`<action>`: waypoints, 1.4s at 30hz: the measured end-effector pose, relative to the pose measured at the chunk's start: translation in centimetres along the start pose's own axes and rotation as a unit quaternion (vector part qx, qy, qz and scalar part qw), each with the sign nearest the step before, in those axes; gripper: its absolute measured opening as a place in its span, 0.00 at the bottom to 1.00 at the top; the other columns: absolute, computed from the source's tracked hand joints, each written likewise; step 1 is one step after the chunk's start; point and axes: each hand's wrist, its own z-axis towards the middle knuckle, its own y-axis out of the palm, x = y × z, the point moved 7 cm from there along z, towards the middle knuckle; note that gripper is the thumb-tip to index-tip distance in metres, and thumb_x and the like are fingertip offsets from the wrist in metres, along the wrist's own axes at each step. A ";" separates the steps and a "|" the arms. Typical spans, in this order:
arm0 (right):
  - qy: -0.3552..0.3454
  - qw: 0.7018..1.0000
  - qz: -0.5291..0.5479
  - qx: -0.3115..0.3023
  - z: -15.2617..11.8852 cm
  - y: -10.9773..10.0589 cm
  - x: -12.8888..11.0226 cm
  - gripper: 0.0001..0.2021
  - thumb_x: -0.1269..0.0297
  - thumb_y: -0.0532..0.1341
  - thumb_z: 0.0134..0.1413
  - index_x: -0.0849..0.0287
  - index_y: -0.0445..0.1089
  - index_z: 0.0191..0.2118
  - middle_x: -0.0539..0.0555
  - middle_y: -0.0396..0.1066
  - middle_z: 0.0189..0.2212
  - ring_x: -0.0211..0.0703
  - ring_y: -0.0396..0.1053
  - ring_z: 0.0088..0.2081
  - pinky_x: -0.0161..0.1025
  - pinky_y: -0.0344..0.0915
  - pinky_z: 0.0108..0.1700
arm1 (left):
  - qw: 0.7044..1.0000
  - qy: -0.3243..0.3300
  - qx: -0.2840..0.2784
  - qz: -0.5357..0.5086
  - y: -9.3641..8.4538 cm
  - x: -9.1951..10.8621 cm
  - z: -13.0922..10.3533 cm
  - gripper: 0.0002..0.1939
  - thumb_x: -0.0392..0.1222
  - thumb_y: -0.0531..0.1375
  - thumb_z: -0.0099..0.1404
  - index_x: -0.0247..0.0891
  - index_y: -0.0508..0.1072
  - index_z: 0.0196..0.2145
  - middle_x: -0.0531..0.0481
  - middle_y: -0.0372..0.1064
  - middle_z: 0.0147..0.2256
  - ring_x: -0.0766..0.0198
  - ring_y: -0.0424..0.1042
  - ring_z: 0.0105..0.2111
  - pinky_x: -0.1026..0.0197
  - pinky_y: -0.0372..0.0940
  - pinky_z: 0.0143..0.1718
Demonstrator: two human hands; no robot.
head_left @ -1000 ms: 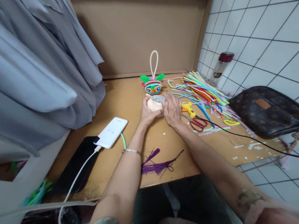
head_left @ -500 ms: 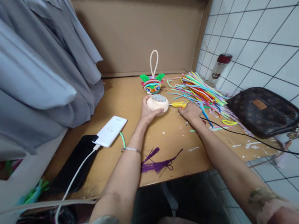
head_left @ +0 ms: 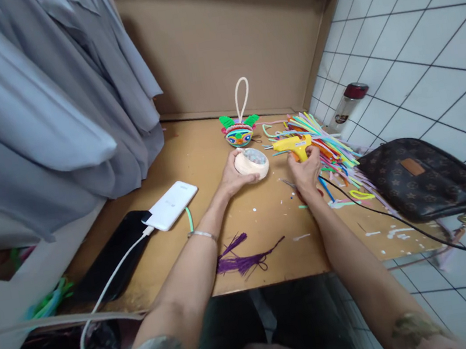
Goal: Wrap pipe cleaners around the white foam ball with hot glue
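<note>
My left hand [head_left: 236, 175] is closed round a round cream-coloured piece [head_left: 250, 170], hollow like a small bowl, its opening tilted up and showing a greyish inside. In my right hand [head_left: 305, 170] is a yellow glue gun [head_left: 294, 146], held by its handle with the nozzle pointing left, apart from the bowl-like piece. Behind them sits a colourful animal-head ornament [head_left: 238, 133] with green ears and a white loop. Scissors, partly hidden, lie beneath my right hand. Nearer me lies a purple tassel [head_left: 242, 262].
Many coloured pipe cleaners [head_left: 320, 140] are heaped at the right, before a glass bottle [head_left: 348, 104] and a brown patterned bag [head_left: 426, 178]. A black cord trails right. A white power bank [head_left: 170, 205] and dark phone [head_left: 115, 255] lie left. Cardboard [head_left: 221, 41] stands behind.
My right hand has raised the glue gun off the table and turned it upright, exposing the scissors. My left hand has shifted slightly right with the bowl-like piece.
</note>
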 end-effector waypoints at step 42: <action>-0.124 0.992 -0.032 0.006 -2.4 0.3 -2.8 0.13 0.60 0.62 0.52 0.59 0.71 0.42 0.60 0.77 0.36 0.55 0.74 0.40 0.44 0.66 0.41 | 0.999 0.008 -0.030 0.021 0.5 -0.6 -0.3 0.47 0.46 0.76 0.40 0.39 0.62 0.56 0.42 0.70 0.55 0.50 0.74 0.53 0.49 0.70 0.57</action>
